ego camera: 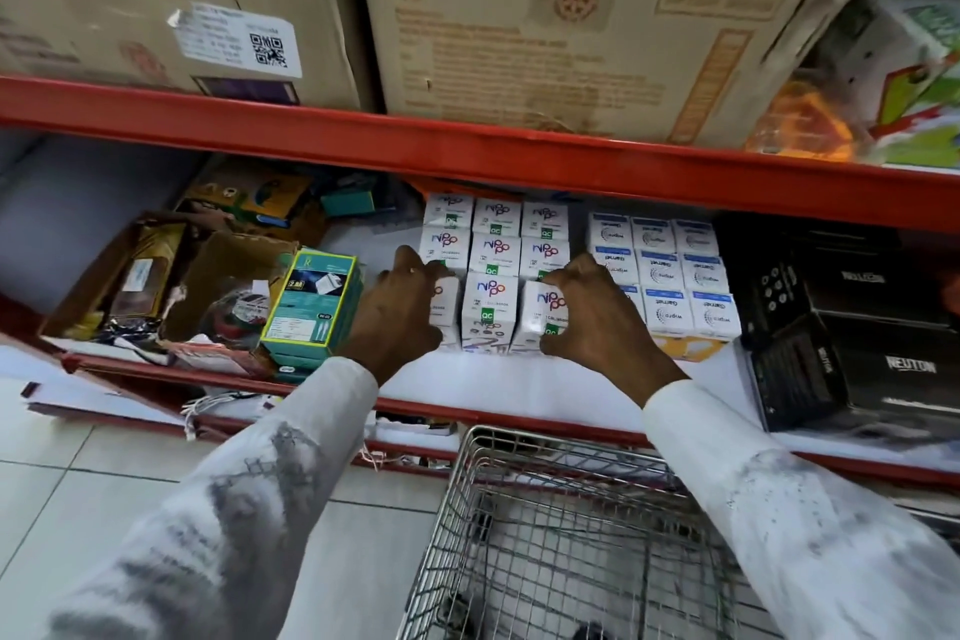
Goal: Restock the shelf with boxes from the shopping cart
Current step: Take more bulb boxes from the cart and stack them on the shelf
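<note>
Shelf edge [519,418]: bare strip near the Nippo boxes [491,307].
Nippo boxes: nine, three rows.
Hands: left hand [400,312] and right hand [597,317] curled against outer front boxes; grip cannot be told.

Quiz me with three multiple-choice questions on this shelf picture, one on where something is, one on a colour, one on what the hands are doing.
1. Where are the black boxes?
A. Right of the white boxes
B. In the cart
C. On the top shelf

2. What colour are the shelf edges?
A. Blue
B. Red
C. Green

3. What are the hands doing?
A. Hanging empty
B. Gripping the cart
C. Pressing on the front row of white boxes

Answers: 1 A, they sit at the lower shelf's right end. 2 B, both rails are red. 3 C, the left hand and right hand flank that row.
</note>
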The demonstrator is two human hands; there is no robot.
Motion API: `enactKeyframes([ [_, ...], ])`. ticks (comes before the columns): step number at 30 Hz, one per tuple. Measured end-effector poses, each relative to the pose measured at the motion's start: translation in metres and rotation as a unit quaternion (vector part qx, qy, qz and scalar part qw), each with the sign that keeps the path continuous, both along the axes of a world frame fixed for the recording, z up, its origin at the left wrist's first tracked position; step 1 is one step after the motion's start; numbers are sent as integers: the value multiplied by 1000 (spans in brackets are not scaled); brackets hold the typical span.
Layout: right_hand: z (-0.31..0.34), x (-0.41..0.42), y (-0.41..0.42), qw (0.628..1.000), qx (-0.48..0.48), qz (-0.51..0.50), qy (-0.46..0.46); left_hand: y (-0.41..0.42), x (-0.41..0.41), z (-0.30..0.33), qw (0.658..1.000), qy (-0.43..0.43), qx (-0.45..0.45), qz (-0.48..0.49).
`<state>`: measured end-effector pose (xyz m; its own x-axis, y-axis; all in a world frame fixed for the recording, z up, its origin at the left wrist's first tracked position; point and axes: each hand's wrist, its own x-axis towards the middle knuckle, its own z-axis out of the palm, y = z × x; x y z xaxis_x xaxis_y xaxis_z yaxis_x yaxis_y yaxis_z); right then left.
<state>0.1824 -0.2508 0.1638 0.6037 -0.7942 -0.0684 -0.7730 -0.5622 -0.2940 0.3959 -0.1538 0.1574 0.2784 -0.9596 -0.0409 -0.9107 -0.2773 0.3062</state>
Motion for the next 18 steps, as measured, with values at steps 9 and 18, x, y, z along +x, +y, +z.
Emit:
enactKeyframes([
  [9,-24,0,1,997,-68,16,-14,-7,-1,-15,999,24,-20,-10],
  [18,-36,-12,18,993,-66,7,-100,13,5,-35,994,67,-88,-18],
])
